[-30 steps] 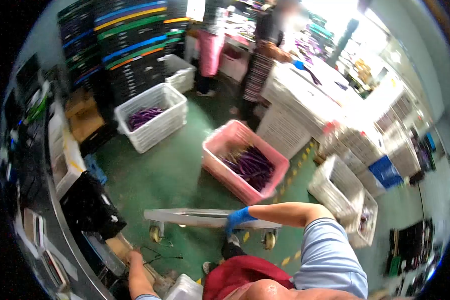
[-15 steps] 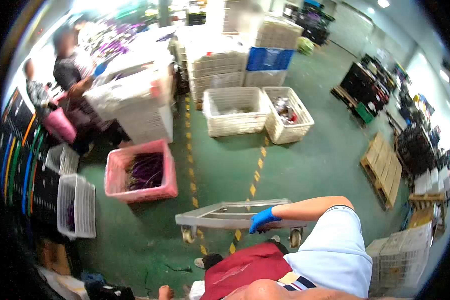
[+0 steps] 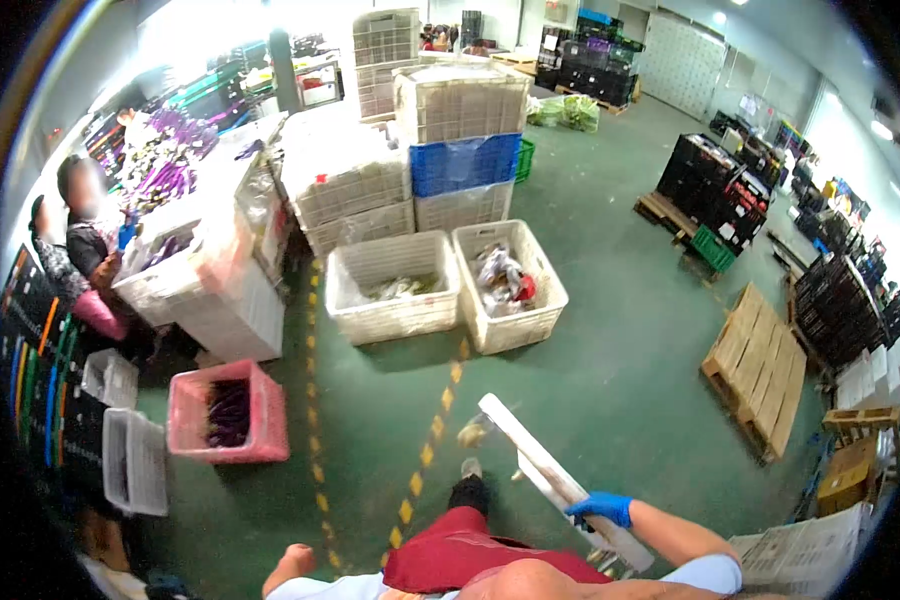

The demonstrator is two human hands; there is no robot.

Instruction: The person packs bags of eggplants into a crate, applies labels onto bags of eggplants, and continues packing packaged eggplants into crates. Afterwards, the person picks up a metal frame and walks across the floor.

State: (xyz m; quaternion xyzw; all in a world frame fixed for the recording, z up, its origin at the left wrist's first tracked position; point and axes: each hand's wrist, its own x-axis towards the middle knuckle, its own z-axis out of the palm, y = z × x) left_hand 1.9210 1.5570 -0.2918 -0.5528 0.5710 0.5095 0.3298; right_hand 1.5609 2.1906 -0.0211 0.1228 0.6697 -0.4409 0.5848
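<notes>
My right hand [image 3: 604, 509], in a blue glove, is closed around the edge of a pale wheeled dolly [image 3: 535, 453]. The dolly is tilted up on its side, slanting from upper left to lower right in front of my legs. One caster [image 3: 472, 433] shows near its far end. At the bottom left, a bare part of my left arm [image 3: 292, 563] comes out of a white sleeve; its fingers cannot be made out. Ahead of the dolly are a white crate [image 3: 395, 318] with clear plastic lining and another white crate [image 3: 515, 328] holding plastic wrapping.
A pink crate [image 3: 276, 410] of dark purple produce stands left, near a person [image 3: 85, 235] at a white work stand. Stacked crates [image 3: 465, 165] rise ahead. A wooden pallet [image 3: 755, 370] lies right. Yellow-striped tape [image 3: 407, 510] runs along the green floor [image 3: 610, 330].
The dolly has swung from lying crosswise to a steep diagonal on the right, still in my right hand. My view has turned and the crates ahead appear nearer.
</notes>
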